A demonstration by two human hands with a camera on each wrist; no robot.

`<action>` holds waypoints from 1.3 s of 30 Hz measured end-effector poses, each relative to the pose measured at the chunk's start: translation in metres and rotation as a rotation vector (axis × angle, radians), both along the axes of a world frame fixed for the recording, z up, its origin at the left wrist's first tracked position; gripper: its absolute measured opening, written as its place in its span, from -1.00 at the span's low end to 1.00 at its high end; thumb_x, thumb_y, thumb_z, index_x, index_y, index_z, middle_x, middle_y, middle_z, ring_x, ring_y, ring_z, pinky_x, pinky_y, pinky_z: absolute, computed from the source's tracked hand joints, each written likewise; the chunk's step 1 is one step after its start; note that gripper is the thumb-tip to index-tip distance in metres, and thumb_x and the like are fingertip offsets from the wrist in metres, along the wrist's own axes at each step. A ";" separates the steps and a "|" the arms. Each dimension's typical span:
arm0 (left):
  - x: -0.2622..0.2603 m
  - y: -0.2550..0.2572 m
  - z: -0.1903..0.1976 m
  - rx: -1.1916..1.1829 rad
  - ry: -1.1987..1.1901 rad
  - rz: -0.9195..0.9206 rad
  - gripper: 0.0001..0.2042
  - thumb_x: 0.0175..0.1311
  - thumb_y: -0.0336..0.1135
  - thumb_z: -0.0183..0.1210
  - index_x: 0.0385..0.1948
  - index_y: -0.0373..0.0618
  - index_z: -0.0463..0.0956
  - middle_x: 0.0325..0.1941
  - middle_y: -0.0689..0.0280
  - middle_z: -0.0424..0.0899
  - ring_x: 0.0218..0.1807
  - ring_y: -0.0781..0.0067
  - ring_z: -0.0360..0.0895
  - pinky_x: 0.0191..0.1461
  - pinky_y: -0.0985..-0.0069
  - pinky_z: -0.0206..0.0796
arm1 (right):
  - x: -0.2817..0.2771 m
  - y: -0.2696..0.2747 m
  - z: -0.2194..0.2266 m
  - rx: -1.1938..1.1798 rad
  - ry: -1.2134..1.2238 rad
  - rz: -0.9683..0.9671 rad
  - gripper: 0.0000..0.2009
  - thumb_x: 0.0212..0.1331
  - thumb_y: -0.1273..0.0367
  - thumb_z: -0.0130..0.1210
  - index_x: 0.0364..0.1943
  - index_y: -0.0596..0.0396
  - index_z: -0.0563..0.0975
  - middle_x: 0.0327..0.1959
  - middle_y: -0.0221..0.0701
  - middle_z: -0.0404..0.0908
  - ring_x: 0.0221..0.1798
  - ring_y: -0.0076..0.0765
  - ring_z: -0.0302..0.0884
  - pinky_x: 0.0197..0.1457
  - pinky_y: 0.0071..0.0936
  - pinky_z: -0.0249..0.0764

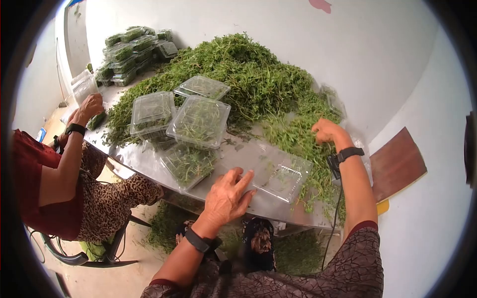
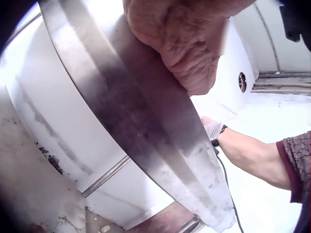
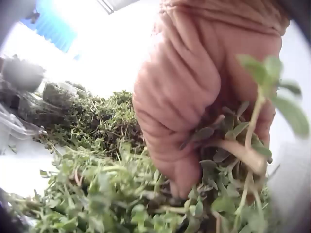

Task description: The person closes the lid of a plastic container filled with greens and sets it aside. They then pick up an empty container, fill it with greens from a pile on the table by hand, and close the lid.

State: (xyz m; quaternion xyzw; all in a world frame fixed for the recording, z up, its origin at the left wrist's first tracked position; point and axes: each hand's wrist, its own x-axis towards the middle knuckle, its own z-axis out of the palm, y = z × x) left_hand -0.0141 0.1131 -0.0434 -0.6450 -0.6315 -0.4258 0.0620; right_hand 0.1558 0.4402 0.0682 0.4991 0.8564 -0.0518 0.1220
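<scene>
Shiny steel table (image 1: 149, 161), heaped with a loose pile of leafy green herb sprigs (image 1: 243, 74). Clear thin plastic clamshell boxes: open empty one (image 1: 278, 171) at the near edge, several closed ones (image 1: 198, 121) holding sprigs just left of it, a filled stack (image 1: 134, 47) at the far end. Left hand (image 1: 226, 196) lies flat, fingers straight, touching the open box's edge. Right hand (image 1: 328, 131) has fingers curled, gripping a bunch of sprigs (image 3: 233, 160) in the pile.

Left hand (image 1: 227, 194) flat, fingers spread forward; right hand (image 1: 328, 131) extended, fingers curled downward in a grip.
</scene>
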 end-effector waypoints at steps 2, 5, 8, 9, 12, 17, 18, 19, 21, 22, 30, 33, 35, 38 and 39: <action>-0.001 0.000 0.001 -0.001 -0.017 -0.005 -0.51 -0.01 -0.31 0.29 0.06 -0.05 0.47 -0.05 0.13 0.47 -0.16 0.12 0.55 -0.11 0.28 0.42 | 0.007 0.006 0.014 -0.082 -0.029 -0.006 -0.50 -0.28 0.47 0.31 -0.05 -0.03 0.63 -0.18 -0.30 0.69 -0.28 -0.17 0.58 -0.20 -0.20 0.47; -0.001 -0.001 0.000 -0.002 -0.011 -0.001 -0.50 0.00 -0.31 0.29 0.08 -0.05 0.46 -0.05 0.14 0.46 -0.18 0.14 0.54 -0.12 0.29 0.42 | -0.008 -0.017 0.044 -0.121 -0.064 -0.078 -0.51 -0.27 0.36 0.38 -0.07 0.02 0.64 -0.19 -0.27 0.69 -0.18 -0.20 0.62 -0.11 -0.23 0.49; -0.001 0.000 0.001 0.003 -0.004 -0.024 -0.50 0.01 -0.33 0.30 0.08 -0.08 0.45 -0.06 0.16 0.46 -0.21 0.19 0.54 -0.13 0.32 0.42 | -0.023 -0.003 0.047 0.107 0.103 0.044 -0.37 -0.25 0.23 0.42 0.07 0.02 0.56 0.02 -0.19 0.62 0.08 -0.12 0.55 0.12 -0.23 0.44; -0.001 -0.001 0.000 0.005 -0.003 -0.019 -0.50 0.01 -0.33 0.30 0.08 -0.08 0.45 -0.06 0.16 0.46 -0.21 0.19 0.54 -0.13 0.32 0.42 | -0.038 -0.013 0.052 0.133 0.171 0.067 -0.27 -0.24 0.16 0.42 0.17 -0.02 0.46 0.15 -0.17 0.50 0.21 -0.09 0.43 0.22 -0.23 0.37; -0.001 -0.001 0.002 0.017 -0.001 -0.031 -0.49 0.00 -0.34 0.31 0.08 -0.09 0.44 -0.06 0.15 0.46 -0.22 0.18 0.55 -0.14 0.33 0.42 | -0.076 -0.006 0.043 0.194 0.249 0.164 -0.08 -0.21 0.05 0.42 0.34 -0.10 0.24 0.37 -0.13 0.22 0.39 -0.06 0.21 0.37 -0.20 0.25; -0.002 -0.002 0.001 -0.005 0.012 -0.027 -0.49 0.01 -0.31 0.31 0.09 -0.09 0.44 -0.06 0.14 0.47 -0.21 0.17 0.55 -0.14 0.34 0.42 | -0.139 -0.004 0.023 0.222 0.301 0.224 0.02 -0.16 -0.03 0.38 0.44 -0.23 0.04 0.50 -0.13 -0.09 0.47 0.03 0.03 0.44 -0.11 0.16; -0.002 -0.002 0.001 -0.003 0.014 -0.034 -0.49 0.02 -0.31 0.30 0.09 -0.09 0.43 -0.06 0.13 0.47 -0.21 0.16 0.55 -0.14 0.34 0.42 | -0.149 -0.002 0.019 0.235 0.258 0.249 0.03 -0.15 -0.03 0.38 0.44 -0.28 0.01 0.51 -0.14 -0.15 0.46 0.08 0.04 0.44 -0.07 0.15; -0.002 -0.002 0.001 -0.002 0.015 -0.041 -0.49 0.03 -0.31 0.30 0.10 -0.10 0.43 -0.06 0.13 0.47 -0.21 0.15 0.55 -0.14 0.34 0.42 | -0.159 0.000 0.015 0.249 0.216 0.273 0.03 -0.15 -0.04 0.38 0.45 -0.34 -0.01 0.52 -0.15 -0.21 0.45 0.14 0.04 0.45 -0.04 0.15; -0.003 -0.002 0.002 -0.019 0.033 -0.037 -0.48 0.03 -0.30 0.30 0.11 -0.11 0.42 -0.05 0.13 0.48 -0.21 0.14 0.54 -0.14 0.34 0.42 | -0.175 0.001 0.009 0.238 0.204 0.259 0.06 -0.17 0.03 0.42 0.46 -0.31 -0.04 0.52 -0.11 -0.29 0.44 0.08 0.10 0.43 -0.10 0.19; -0.003 -0.002 0.003 -0.025 0.028 -0.044 -0.48 0.03 -0.30 0.30 0.11 -0.12 0.42 -0.06 0.12 0.48 -0.21 0.14 0.54 -0.14 0.34 0.42 | -0.181 0.001 0.007 0.225 0.202 0.247 0.05 -0.15 0.05 0.41 0.45 -0.32 -0.04 0.52 -0.11 -0.30 0.43 0.10 0.11 0.41 -0.09 0.21; -0.001 -0.001 0.004 -0.039 0.000 -0.040 -0.49 0.02 -0.30 0.30 0.09 -0.13 0.43 -0.07 0.12 0.49 -0.20 0.12 0.55 -0.13 0.33 0.44 | -0.191 0.030 -0.032 0.465 0.131 0.407 -0.60 0.02 0.51 0.21 0.03 0.01 0.49 0.12 -0.03 0.37 0.10 0.14 0.46 0.09 -0.09 0.55; -0.001 -0.001 0.005 -0.040 0.000 -0.027 -0.48 0.00 -0.31 0.31 0.08 -0.13 0.44 -0.07 0.11 0.49 -0.18 0.11 0.55 -0.12 0.32 0.44 | -0.178 0.034 -0.029 0.503 0.234 0.479 -0.70 -0.03 0.59 0.15 -0.13 0.11 0.57 0.00 -0.10 0.48 0.01 0.09 0.52 0.06 -0.13 0.55; -0.002 0.000 0.004 -0.042 -0.008 -0.036 -0.48 -0.01 -0.31 0.31 0.08 -0.12 0.44 -0.07 0.11 0.49 -0.17 0.10 0.55 -0.12 0.32 0.44 | -0.172 0.017 0.000 0.229 -0.023 0.274 -0.60 -0.02 0.61 0.08 -0.02 0.06 0.56 0.13 -0.20 0.45 0.06 0.04 0.51 0.09 -0.15 0.53; -0.003 -0.001 0.003 -0.041 -0.013 -0.032 -0.47 -0.03 -0.31 0.31 0.08 -0.11 0.44 -0.07 0.10 0.49 -0.15 0.09 0.54 -0.12 0.32 0.44 | -0.130 0.021 -0.002 0.108 0.259 0.185 -0.46 -0.02 0.64 -0.01 0.15 -0.03 0.49 0.26 -0.22 0.39 0.15 0.01 0.47 0.10 -0.16 0.50; -0.003 0.000 0.004 -0.035 -0.009 -0.025 -0.47 -0.03 -0.31 0.32 0.08 -0.10 0.45 -0.07 0.10 0.49 -0.15 0.08 0.54 -0.12 0.31 0.44 | -0.117 0.018 0.005 -0.010 0.349 0.073 -0.42 -0.01 0.64 -0.02 0.19 -0.06 0.46 0.28 -0.19 0.37 0.18 0.00 0.46 0.10 -0.19 0.49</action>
